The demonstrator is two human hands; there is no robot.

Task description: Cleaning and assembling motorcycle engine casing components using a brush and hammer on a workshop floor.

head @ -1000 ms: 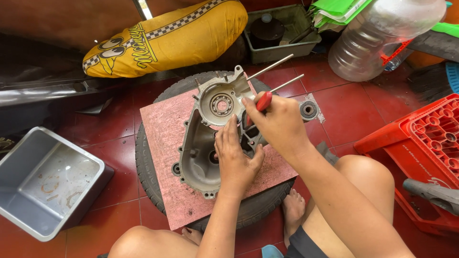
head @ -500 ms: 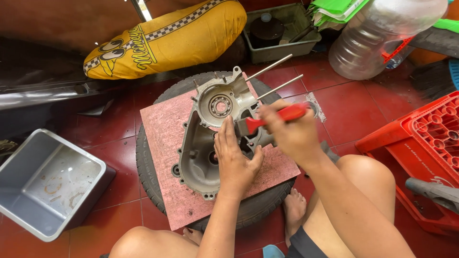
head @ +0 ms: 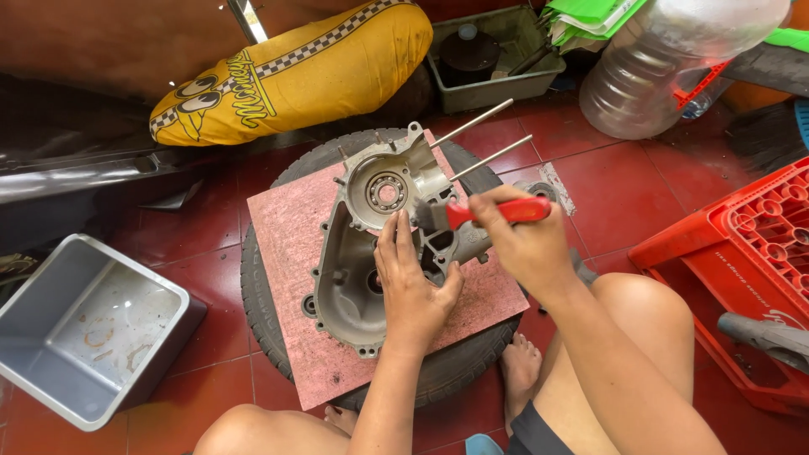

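A grey metal engine case with a round bearing lies on a pink board set on a black tyre. Two long studs stick out of it toward the back right. My left hand rests flat on the case, fingers spread. My right hand grips a brush with a red handle; its dark bristles touch the case near the bearing.
A grey plastic tub sits at the left. A yellow checkered cushion lies behind the tyre, beside a green tray of parts and a large clear bottle. A red crate stands at the right. My knees frame the tyre.
My right hand has swung out to the right and turned the red-handled brush level, bristles now on the case by the bearing. My left hand stays on the case.
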